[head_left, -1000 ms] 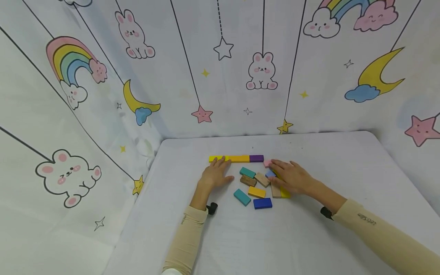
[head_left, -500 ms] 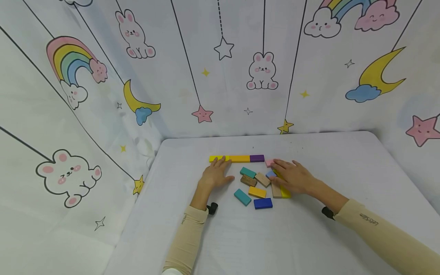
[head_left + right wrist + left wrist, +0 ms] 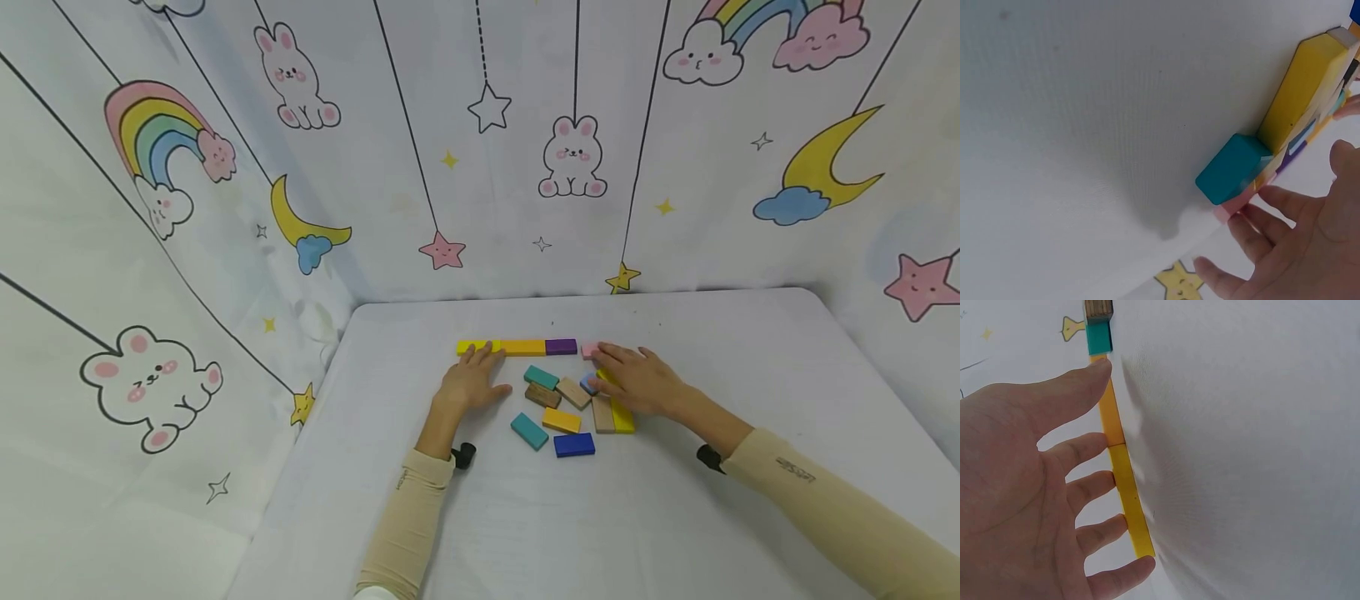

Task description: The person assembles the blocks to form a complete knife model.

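Observation:
A row of a yellow block (image 3: 1135, 506), an orange block (image 3: 523, 347) and a purple block (image 3: 561, 347) lies along the back. My left hand (image 3: 468, 385) has its fingers spread, fingertips right at the yellow and orange blocks. Just right of the purple block, with a narrow gap, sits a pink block (image 3: 589, 351). My right hand (image 3: 641, 383) reaches over it, fingers fairly straight, fingertips at the pink block's side in the right wrist view. Under that hand, partly hidden, are a light blue block (image 3: 588, 383), a long yellow block (image 3: 622, 414) and a teal block (image 3: 1235, 169).
Between the hands lie loose blocks: a teal one (image 3: 529, 431), a dark blue one (image 3: 574, 445), an orange one (image 3: 562, 420), a brown one (image 3: 542, 394) and a tan one (image 3: 573, 392). A white cloth covers the table (image 3: 525, 533); a printed curtain (image 3: 495, 200) stands behind.
The pink block has shifted slightly right, away from the purple block, with my right hand. That hand now uncovers more of the long yellow block. My left hand stays put.

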Action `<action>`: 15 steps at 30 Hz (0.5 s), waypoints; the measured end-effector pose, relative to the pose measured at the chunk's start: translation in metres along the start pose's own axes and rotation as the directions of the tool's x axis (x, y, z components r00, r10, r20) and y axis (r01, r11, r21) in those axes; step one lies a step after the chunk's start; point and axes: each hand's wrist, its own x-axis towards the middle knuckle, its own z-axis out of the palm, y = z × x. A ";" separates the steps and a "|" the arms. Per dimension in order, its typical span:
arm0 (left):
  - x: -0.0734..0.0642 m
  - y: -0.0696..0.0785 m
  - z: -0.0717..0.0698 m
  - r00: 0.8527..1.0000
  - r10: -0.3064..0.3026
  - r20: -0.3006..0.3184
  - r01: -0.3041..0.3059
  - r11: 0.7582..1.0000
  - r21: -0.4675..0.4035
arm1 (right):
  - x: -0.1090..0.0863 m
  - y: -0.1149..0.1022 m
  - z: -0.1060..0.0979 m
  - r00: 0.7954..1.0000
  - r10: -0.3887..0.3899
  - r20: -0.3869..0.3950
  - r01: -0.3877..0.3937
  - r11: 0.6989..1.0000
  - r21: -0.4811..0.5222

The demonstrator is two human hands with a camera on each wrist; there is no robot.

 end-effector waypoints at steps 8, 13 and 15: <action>-0.001 0.000 0.000 1.000 -0.007 -0.005 0.007 1.000 -0.002 | 0.008 0.001 0.003 1.000 0.012 0.006 -0.012 1.000 0.005; -0.002 0.000 -0.002 1.000 0.002 -0.005 -0.002 1.000 0.000 | 0.013 0.000 0.001 1.000 0.020 0.015 -0.020 1.000 0.022; -0.003 0.000 -0.002 1.000 0.004 -0.008 -0.004 1.000 0.003 | 0.014 0.000 0.001 1.000 0.018 0.012 -0.018 1.000 0.021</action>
